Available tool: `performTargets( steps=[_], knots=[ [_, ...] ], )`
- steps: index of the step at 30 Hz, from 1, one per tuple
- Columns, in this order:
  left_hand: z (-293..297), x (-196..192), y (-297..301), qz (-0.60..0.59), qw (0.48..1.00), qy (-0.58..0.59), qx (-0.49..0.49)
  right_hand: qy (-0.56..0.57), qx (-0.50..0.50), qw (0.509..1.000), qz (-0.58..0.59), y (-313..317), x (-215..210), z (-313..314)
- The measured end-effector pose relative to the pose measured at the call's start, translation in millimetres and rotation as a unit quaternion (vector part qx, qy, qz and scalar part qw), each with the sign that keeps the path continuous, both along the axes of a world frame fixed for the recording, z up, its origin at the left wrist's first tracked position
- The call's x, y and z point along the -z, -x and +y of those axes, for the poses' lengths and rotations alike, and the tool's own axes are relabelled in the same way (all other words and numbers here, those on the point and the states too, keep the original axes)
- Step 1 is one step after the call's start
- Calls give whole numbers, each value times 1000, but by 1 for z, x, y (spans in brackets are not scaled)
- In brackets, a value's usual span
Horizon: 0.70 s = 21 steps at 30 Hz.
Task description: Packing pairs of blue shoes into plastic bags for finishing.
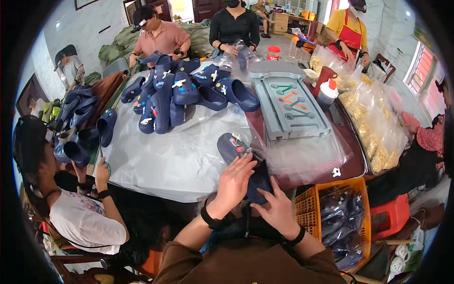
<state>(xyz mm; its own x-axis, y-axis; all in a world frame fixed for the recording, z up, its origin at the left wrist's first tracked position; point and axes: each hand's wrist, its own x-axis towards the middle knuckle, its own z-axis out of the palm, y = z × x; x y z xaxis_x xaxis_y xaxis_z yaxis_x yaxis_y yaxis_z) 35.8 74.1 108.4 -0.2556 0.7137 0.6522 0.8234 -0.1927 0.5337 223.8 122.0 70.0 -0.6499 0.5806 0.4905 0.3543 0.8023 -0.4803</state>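
Observation:
Before me at the table edge lies a dark navy clog (231, 147) with small red and white charms on its toe. A second navy piece, apparently its mate (259, 181), lies against it, partly hidden by my hands. My left hand (232, 183) rests across the pair, fingers stretched out flat. Around the lower clog's end, my right hand (276, 209) has its thumb and fingers on opposite sides. Clear plastic bags (302, 158) lie in a stack just right of the clogs. A heap of navy clogs (163, 92) with colourful charms sits farther back.
A grey plastic board (289, 102) stands behind the bags, beside a glue bottle (326, 94). At right are a tray of bagged golden pieces (376, 123) and an orange basket (306, 208) of bagged clogs. A co-worker (85, 213) sits close at left; others work across the table.

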Motion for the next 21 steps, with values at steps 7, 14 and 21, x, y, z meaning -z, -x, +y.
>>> performTargets(
  steps=[7,14,21],
  knots=[
    [-7,-5,-7,-51,995,28,79,28,-23,999,31,34,16,16],
    [-27,-11,-9,-21,988,25,151,144,-67,977,142,65,43,44],
    [-42,4,5,93,992,83,-23,256,27,953,157,80,35,35]
  ],
)
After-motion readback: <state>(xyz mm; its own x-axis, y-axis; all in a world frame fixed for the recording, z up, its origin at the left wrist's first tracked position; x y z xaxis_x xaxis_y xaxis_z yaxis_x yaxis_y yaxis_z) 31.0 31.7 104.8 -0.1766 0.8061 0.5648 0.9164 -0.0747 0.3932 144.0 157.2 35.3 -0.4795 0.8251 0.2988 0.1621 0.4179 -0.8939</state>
